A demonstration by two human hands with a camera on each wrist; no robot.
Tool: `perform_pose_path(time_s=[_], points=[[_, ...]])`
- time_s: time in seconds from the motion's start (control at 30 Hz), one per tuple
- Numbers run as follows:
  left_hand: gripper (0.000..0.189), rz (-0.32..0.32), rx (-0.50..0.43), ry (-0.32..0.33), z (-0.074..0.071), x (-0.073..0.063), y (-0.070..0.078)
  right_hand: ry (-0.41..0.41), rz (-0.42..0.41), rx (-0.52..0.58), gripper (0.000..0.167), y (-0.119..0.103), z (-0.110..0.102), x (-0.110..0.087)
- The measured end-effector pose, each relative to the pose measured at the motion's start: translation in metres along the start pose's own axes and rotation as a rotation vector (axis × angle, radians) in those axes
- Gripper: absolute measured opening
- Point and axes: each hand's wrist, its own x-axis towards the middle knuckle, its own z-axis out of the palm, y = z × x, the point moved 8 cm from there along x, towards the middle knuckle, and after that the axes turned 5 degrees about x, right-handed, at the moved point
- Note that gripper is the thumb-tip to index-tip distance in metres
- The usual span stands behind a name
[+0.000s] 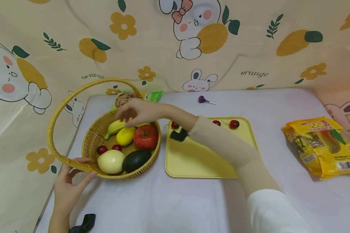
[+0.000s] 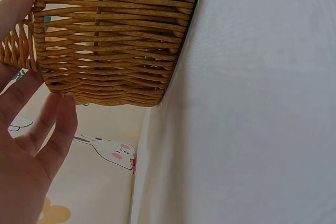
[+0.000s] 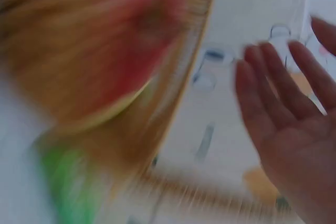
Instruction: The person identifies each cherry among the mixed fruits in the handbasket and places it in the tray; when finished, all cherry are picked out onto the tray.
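Note:
A round wicker basket [image 1: 90, 139] with a tall looped handle [image 1: 51, 129] stands on the left of the table. My left hand [image 1: 67, 187] grips its rim near the handle's foot; the left wrist view shows those fingers [image 2: 55, 135] against the weave. Over the back of the basket hangs my right hand [image 1: 135, 111], fingers loose and holding nothing. Inside lie a banana [image 1: 114, 128], a lemon [image 1: 125, 136], a tomato-like red fruit [image 1: 145, 137], two cherries [image 1: 102, 149], a pale round fruit [image 1: 111, 161] and a dark avocado-like fruit [image 1: 137, 160]. The right wrist view is blurred.
A yellow tray [image 1: 204, 161] right of the basket carries several cherries [image 1: 234, 124], partly behind my right forearm. A lollipop [image 1: 202, 99] lies behind the tray. A yellow snack bag [image 1: 323, 145] is far right; a green package [image 1: 154, 96] sits behind the basket.

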Motion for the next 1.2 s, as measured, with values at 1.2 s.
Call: perform_pose_path(time_s=[1.2], points=[[0.056, 0.018, -0.003, -0.019, -0.001, 0.0, 0.002, -0.284, 0.225, -0.072, 0.021, 0.06, 0.109, 0.129]])
